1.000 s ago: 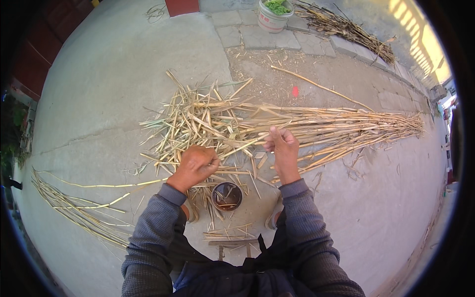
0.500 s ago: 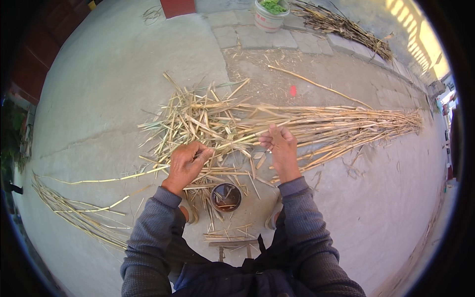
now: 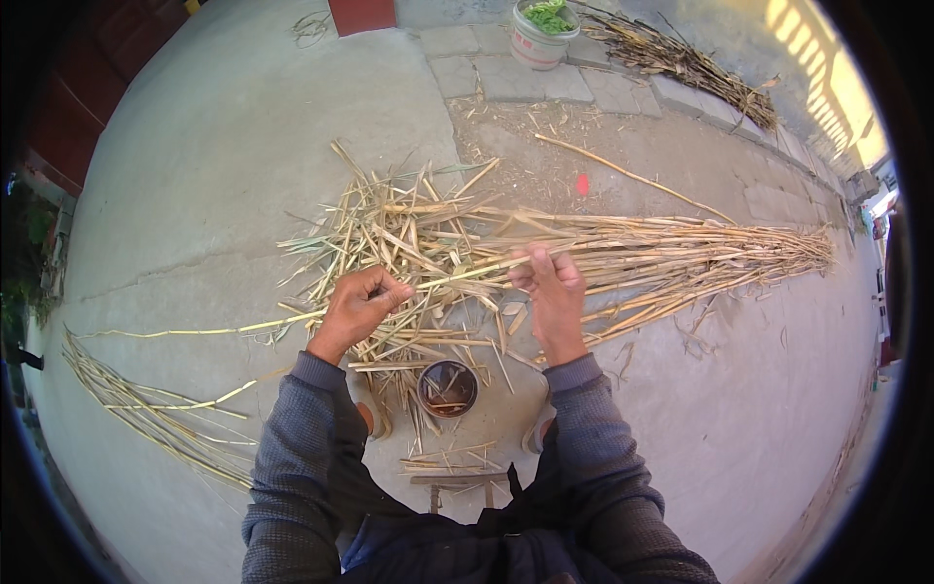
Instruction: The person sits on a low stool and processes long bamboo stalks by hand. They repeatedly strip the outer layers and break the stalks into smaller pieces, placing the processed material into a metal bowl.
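Note:
A long, thin, pale yellow-green stalk (image 3: 238, 327) stretches from the far left across to my right hand. My left hand (image 3: 362, 307) is closed around it, thumb and fingers pinching it. Its right end meets the curled fingers of my right hand (image 3: 552, 292), which pinch it there. Beneath and beyond both hands lies a messy heap of cut stalk pieces and husks (image 3: 389, 229). A large bundle of long dry stalks (image 3: 700, 248) fans out to the right of my right hand.
A small round dark container (image 3: 448, 389) with stalk bits stands between my feet, before a low wooden stool (image 3: 457, 479). Thin stripped stalks (image 3: 165, 419) lie at the left. A bucket with green leaves (image 3: 538, 44) and a darker stalk bundle (image 3: 681, 58) are at the back.
My left hand has shifted slightly left and up along with the stalk, whose left part now lies higher and straighter. My right hand stays nearly in place at the stalk's end.

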Available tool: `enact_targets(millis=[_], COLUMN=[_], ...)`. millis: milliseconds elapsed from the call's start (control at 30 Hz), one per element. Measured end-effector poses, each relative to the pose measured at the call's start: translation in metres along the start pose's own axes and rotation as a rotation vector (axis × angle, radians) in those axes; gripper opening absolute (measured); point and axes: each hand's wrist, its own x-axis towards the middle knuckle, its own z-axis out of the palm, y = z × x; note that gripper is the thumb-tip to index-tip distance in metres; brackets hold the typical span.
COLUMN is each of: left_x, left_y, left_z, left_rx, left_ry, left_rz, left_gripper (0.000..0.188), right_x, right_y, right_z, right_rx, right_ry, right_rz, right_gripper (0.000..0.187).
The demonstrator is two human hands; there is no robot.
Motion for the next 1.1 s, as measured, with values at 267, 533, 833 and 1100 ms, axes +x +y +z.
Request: enact_targets(millis=[267,533,833,1100], left_x=[-0.012,-0.013,-0.026,-0.025], left_y=[-0.006,0.002,-0.012,-0.029], left_z=[0.037,0.037,0.004,-0.009], left_rx=[0.363,0.564,0.446,0.711], left_ry=[0.270,0.314,0.239,0.181], left_rz=[0.368,0.627,0.339,0.544], left_gripper=[0.023,0.026,0.022,0.027], right_x=[0.008,0.013,0.047,0.044], right_y=[0.008,0.015,-0.032,0.031], right_z=[-0.007,-0.018,-0.103,-0.078], right_rx=[-0.033,0.002,-0.039,-0.701], right_ry=[0.150,0.292,0.555,-0.121], right_rz=[0.052,0.217,-0.118,0.150], right_gripper=[0.028,0.028,0.029,0.043])
